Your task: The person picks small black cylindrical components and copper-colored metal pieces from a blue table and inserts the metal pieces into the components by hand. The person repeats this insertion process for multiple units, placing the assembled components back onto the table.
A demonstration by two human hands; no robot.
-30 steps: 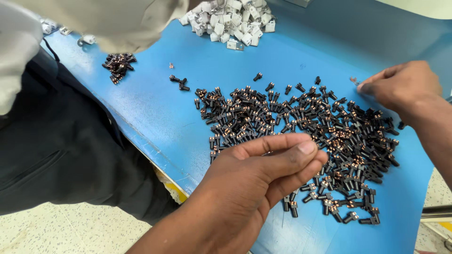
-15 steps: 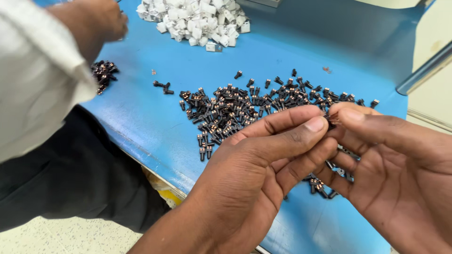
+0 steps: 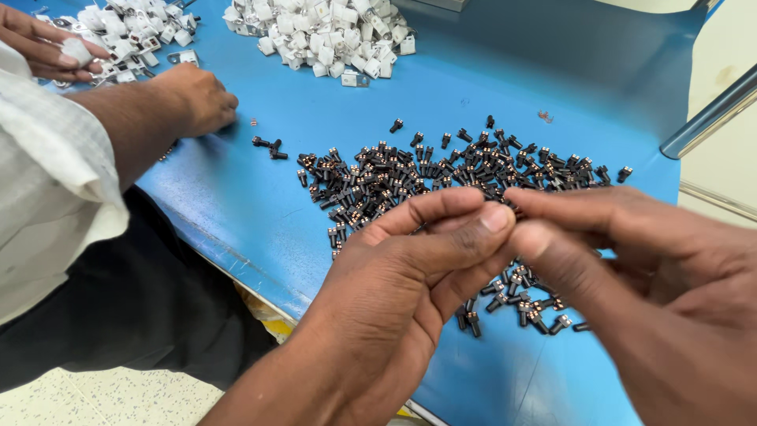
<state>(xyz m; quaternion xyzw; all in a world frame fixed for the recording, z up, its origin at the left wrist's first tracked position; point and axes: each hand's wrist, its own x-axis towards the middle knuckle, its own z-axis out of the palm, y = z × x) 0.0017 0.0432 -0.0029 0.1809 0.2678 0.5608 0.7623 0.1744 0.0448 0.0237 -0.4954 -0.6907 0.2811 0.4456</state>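
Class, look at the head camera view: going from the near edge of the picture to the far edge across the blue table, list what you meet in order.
The person's left hand and right hand, fingertips together → heap of small black parts on the blue table → pile of white parts at the far edge.

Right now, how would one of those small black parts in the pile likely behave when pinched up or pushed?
The black parts look rigid and probably light. Being tiny, one may slip from the fingertips. Blocky with stubs, they lie scattered on the blue table, so rolling seems unlikely.
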